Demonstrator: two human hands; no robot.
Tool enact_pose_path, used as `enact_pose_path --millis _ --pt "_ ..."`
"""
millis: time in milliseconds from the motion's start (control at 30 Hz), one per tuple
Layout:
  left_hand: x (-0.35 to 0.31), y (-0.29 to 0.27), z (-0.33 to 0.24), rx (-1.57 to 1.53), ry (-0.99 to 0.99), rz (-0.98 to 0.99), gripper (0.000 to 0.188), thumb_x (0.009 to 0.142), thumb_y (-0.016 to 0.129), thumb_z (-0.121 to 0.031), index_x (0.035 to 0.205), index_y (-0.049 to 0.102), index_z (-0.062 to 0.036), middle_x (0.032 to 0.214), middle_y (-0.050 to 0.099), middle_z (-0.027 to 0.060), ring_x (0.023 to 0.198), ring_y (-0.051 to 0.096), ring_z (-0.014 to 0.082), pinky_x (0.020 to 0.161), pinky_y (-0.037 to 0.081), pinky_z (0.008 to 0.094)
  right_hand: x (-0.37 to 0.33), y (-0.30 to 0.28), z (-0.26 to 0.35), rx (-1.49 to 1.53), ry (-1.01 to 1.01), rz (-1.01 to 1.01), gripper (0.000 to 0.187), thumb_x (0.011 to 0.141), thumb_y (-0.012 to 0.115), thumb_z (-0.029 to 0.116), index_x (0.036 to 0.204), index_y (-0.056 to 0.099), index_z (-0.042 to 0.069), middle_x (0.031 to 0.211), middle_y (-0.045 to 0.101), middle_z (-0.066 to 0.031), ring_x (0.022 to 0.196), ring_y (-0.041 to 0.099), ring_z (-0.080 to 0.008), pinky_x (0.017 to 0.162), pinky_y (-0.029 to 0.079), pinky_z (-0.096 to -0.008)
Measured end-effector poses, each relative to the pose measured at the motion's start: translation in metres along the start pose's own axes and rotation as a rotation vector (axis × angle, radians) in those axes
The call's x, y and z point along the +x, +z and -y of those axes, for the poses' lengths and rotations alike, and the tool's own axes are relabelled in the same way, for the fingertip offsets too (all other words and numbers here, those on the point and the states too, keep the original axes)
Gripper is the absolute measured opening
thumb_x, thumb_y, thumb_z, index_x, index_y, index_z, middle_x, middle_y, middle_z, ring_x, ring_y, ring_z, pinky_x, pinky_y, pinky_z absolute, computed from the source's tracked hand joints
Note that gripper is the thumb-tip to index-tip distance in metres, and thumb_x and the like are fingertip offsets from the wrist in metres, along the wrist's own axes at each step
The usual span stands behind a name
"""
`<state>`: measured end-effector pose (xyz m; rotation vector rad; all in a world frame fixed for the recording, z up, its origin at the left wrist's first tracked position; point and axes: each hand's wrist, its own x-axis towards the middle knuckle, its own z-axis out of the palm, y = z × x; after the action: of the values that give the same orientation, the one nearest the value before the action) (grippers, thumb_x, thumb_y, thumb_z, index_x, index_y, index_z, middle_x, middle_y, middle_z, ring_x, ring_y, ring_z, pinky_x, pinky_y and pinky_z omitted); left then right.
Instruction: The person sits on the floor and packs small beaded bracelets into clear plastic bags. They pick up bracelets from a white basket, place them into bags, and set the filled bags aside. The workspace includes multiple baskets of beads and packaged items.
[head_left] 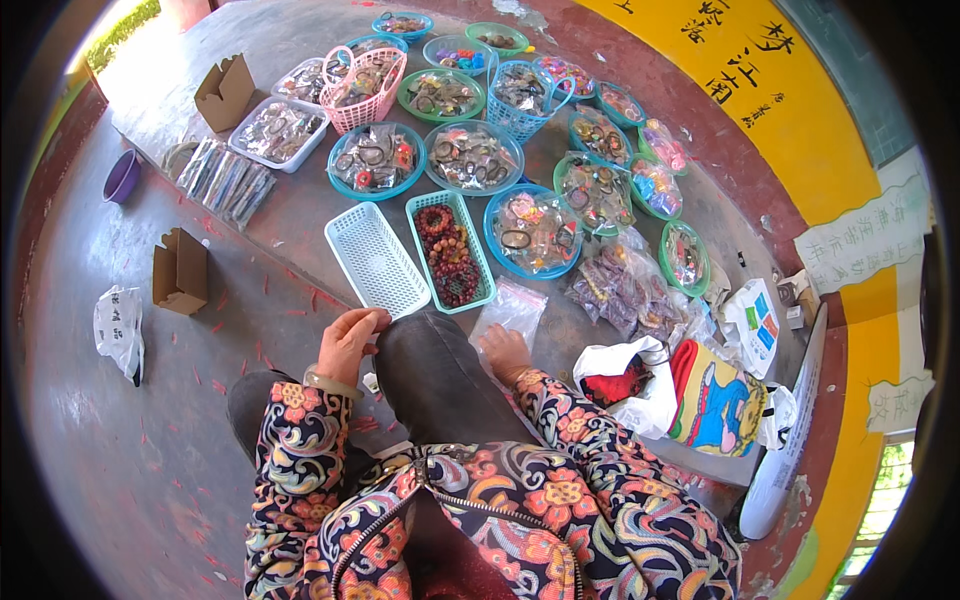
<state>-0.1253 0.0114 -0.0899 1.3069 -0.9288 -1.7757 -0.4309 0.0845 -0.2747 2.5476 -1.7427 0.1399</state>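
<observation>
My left hand [349, 345], with a bangle on its wrist, is raised beside my knee near the close corner of an empty pale basket [352, 236]. Its thumb and fingers are drawn together; whatever they may pinch is too small to make out. On the other side of the knee, my right hand [506, 355] lies with fingers outstretched on clear plastic bags [513, 309]. Just beyond, a mint-green basket [481, 262] holds dark red beaded bracelets [455, 262].
Many round trays of bagged trinkets, such as a blue tray [490, 240], fill the far side. Bags of purple beads [625, 290] and a white bag with red contents [625, 385] lie to the right. Cardboard boxes [181, 270] and a purple bowl [122, 177] stand left.
</observation>
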Motion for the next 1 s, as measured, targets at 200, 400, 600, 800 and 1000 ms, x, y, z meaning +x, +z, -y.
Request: enact_pose_path --millis 200,400,600,800,1000 --pt "-0.004 0.0 -0.003 -0.003 0.011 -0.031 0.022 0.087 0.052 -0.02 0.101 0.059 -0.0038 0.096 0.064 0.0046 0.09 0.058 0.0126 0.063 0.043 0.0217 0.001 -0.034 0.008 0.18 0.029 -0.047 0.028 0.078 0.055 0.023 0.101 0.057 0.008 0.109 0.054 -0.0111 0.111 0.047 -0.0272 0.085 0.038 -0.0422" --pt "-0.001 0.0 0.004 -0.028 0.014 -0.032 0.022 0.086 0.052 -0.019 0.1 0.06 -0.0034 0.095 0.064 0.0036 0.09 0.058 0.0112 0.065 0.042 0.0212 0.006 -0.007 -0.034 0.249 0.505 -0.113 0.036 0.083 0.05 0.033 0.106 0.058 0.007 0.123 0.049 -0.013 0.121 0.039 -0.0271 0.094 0.034 -0.0426" --pt "0.001 0.0 0.003 -0.029 0.011 -0.063 0.021 0.088 0.051 -0.019 0.099 0.061 -0.0039 0.093 0.064 0.0047 0.087 0.059 0.0104 0.057 0.041 0.0181 0.022 0.002 -0.016 0.157 0.616 0.065 0.058 0.082 0.05 0.042 0.13 0.04 0.012 0.143 0.016 -0.0171 0.133 0.011 -0.0335 0.103 0.019 -0.0502" --pt "0.002 -0.002 0.009 0.016 0.021 -0.106 0.02 0.088 0.052 -0.019 0.098 0.061 -0.0042 0.091 0.065 0.0039 0.083 0.059 0.0087 0.056 0.04 0.0177 0.016 0.017 -0.012 0.114 0.611 0.119 0.063 0.082 0.05 0.043 0.136 0.03 0.017 0.144 0.014 -0.0175 0.133 0.009 -0.0359 0.104 0.014 -0.0509" --pt "0.003 -0.001 0.012 0.034 0.05 -0.098 0.02 0.088 0.051 -0.019 0.097 0.062 -0.0048 0.09 0.065 0.0032 0.08 0.059 0.007 0.055 0.039 0.0172 0.013 0.023 -0.018 0.104 0.57 0.093 0.063 0.081 0.051 0.042 0.136 0.03 0.019 0.144 0.013 -0.0176 0.132 0.01 -0.0365 0.104 0.012 -0.051"
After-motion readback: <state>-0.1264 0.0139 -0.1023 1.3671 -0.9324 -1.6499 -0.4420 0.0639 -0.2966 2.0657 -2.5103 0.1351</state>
